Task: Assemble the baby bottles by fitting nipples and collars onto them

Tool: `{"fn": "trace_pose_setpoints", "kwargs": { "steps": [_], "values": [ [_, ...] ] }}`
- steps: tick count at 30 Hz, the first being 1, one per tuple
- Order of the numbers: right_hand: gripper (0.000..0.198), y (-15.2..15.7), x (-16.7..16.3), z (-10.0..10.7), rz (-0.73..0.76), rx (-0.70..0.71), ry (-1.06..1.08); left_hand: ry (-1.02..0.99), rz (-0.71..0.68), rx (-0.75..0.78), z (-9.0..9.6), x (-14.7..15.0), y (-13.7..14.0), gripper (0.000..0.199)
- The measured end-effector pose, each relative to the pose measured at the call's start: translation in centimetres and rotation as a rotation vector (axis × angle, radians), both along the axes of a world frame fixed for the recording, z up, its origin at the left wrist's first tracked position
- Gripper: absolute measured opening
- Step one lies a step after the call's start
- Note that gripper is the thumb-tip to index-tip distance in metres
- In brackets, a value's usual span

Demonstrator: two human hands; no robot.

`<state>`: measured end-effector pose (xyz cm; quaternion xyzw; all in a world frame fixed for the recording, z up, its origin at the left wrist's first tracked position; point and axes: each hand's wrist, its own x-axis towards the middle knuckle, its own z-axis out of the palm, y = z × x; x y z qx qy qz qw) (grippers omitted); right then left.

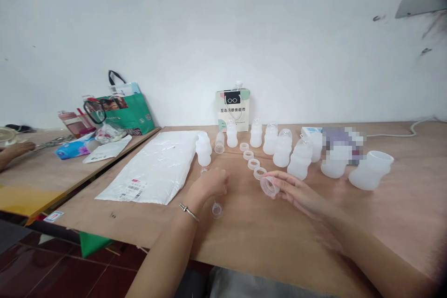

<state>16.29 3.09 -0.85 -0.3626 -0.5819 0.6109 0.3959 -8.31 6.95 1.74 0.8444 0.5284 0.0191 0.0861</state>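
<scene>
Left forearm, silver metal bangle at the wrist, reaches over the near edge of the brown wood-look worktop. Left hand: fingers curled in, can't tell if they grip anything; small clear round plastic piece sits just below it, handy. Right hand: fingers pinch a translucent wide plastic ring by its side, probably to keep the opening unobstructed. It's up at the near end of a line of four translucent plastic rings lying flat, spaced apart, presumably for easy one-by-one pickup. Frosted white waisted bottles curve behind and to the right, mostly standing upright on their bases; several wear clear domes. Flat white plastic mailer lies left, out of the hands' way. Cream printed paper bag stands near the wall, clear of the reach zone.
</scene>
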Motion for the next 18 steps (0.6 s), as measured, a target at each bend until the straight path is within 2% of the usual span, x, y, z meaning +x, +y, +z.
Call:
{"fn": "trace_pose_setpoints", "kwargs": {
  "steps": [3, 7, 10, 13, 18],
  "values": [
    [0.023, 1.0, -1.9, -0.1, -0.017, -0.253, 0.305, -0.093, 0.006, 0.070, 0.5, 0.3, 0.1, 0.024],
    [0.017, 2.3, -3.9, -0.3, -0.064, -0.397, 0.515, -0.396, -0.095, 0.234, 0.5, 0.4, 0.5, 0.038],
    [0.015, 2.8, -4.4, -0.5, -0.127, -0.460, 0.589, -0.464, -0.164, 0.265, 0.0, 0.3, 1.1, 0.029],
    [0.016, 2.8, -4.3, -1.0, -0.126, -0.461, 0.618, -0.500, -0.166, 0.301, -0.1, 0.6, 1.4, 0.021],
    [0.017, 2.5, -4.2, -1.4, -0.116, -0.480, 0.643, -0.876, -0.170, 0.414, 0.8, 2.1, 0.4, 0.019]
  ]
}}
